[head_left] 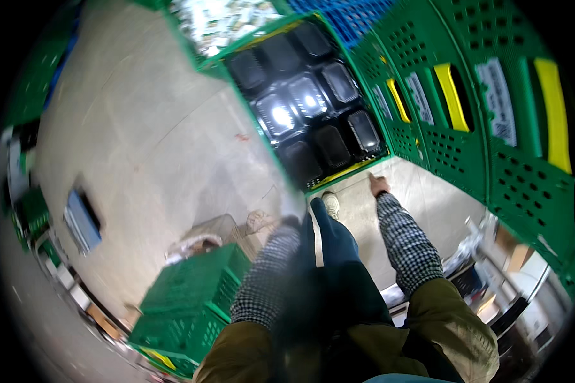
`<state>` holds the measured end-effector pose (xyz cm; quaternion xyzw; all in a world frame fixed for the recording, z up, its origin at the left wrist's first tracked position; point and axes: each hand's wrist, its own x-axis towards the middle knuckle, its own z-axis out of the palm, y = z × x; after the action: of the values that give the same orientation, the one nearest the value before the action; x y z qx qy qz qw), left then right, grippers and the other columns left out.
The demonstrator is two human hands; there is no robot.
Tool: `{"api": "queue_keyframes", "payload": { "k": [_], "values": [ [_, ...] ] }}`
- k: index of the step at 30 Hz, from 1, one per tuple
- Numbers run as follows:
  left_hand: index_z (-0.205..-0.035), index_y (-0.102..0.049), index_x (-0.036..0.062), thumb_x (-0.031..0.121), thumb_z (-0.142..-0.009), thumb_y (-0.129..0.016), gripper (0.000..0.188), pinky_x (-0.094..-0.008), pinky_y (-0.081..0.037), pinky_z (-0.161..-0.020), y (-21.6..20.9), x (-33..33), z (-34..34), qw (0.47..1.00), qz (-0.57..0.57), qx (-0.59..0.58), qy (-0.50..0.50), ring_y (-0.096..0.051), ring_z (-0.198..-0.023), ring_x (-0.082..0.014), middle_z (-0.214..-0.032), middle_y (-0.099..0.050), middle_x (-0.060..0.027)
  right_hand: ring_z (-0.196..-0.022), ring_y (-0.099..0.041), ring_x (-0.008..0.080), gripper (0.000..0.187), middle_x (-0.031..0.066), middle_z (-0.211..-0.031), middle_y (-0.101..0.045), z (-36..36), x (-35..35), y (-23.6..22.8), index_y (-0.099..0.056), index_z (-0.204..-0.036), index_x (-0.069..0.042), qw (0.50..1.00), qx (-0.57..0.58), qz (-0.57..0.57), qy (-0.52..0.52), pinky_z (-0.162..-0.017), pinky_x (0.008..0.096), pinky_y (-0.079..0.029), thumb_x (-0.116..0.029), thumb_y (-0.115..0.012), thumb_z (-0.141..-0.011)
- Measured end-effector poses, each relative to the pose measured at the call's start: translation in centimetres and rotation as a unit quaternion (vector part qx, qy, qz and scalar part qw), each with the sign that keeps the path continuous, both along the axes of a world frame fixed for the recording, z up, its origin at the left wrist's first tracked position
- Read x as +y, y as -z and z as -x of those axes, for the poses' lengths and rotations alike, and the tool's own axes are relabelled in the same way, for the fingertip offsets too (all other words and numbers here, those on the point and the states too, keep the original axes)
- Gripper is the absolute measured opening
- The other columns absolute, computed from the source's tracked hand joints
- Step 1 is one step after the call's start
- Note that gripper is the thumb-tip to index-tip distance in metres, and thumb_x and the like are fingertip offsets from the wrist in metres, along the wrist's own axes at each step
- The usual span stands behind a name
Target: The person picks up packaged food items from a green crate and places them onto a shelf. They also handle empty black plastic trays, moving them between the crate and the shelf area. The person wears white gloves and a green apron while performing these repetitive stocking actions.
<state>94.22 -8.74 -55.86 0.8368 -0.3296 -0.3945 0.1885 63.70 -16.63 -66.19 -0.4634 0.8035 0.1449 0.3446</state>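
Ahead of me stands a green crate (271,152) with yellow handles, filled with black plastic trays (306,96) under clear, shiny lids. My right hand (380,185) is just outside the crate's near right corner. One finger points toward the rim, the others look partly bent, and I see nothing held. Whether it touches the crate I cannot tell. My left hand (292,207) is smeared by motion near the crate's near left corner. Its fingers cannot be made out, nor whether they hold anything. Checked sleeves cover both forearms.
Tall stacked green crates (441,83) with yellow handles line the right. Behind the tray crate are a crate of small pale packets (220,22) and a blue crate (348,16). Closer in, green crates (185,287) stand at lower left. A grey-blue flat object (82,222) is farther left.
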Motion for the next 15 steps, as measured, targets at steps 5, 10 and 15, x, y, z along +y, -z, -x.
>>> {"api": "queue_keyframes", "payload": {
  "k": [5,10,15],
  "values": [
    [-0.144,-0.014,0.0025,0.042,-0.082,-0.059,0.087,-0.0405,-0.036,-0.101,-16.8,10.5,3.5,0.98,-0.176,0.087,-0.027,-0.042,-0.124,-0.036,-0.143,-0.031,-0.0223,-0.057,-0.06,0.0181,0.039,0.0091,-0.065,-0.06,10.2,1.1,-8.5,-0.057,-0.083,-0.001,0.972,-0.147,0.021,-0.18,-0.048,0.0303,-0.047,-0.039,-0.057,-0.086],
    [-0.141,-0.022,0.0009,0.062,-0.081,-0.051,0.091,-0.0363,-0.03,-0.106,-27.1,25.7,5.1,0.964,-0.261,0.054,0.024,-0.04,-0.127,-0.0336,-0.135,-0.044,-0.0219,-0.09,-0.058,0.0258,0.028,0.0135,-0.091,-0.06,7.1,11.0,-21.9,-0.055,-0.1,0.0,0.799,-0.46,0.15,-0.358,-0.084,0.0344,-0.046,-0.023,-0.064,-0.086],
    [-0.134,-0.044,0.0075,0.067,-0.083,-0.043,0.079,-0.0339,-0.03,-0.105,-20.1,54.5,21.8,0.83,-0.166,0.49,-0.211,-0.045,-0.123,-0.0242,-0.135,-0.047,-0.0136,-0.11,-0.054,0.0341,0.046,0.0195,-0.115,-0.059,6.4,8.5,-27.0,-0.058,-0.115,-0.002,0.704,-0.163,-0.29,-0.627,-0.097,0.0391,-0.041,-0.037,-0.051,-0.086]
  ]
}}
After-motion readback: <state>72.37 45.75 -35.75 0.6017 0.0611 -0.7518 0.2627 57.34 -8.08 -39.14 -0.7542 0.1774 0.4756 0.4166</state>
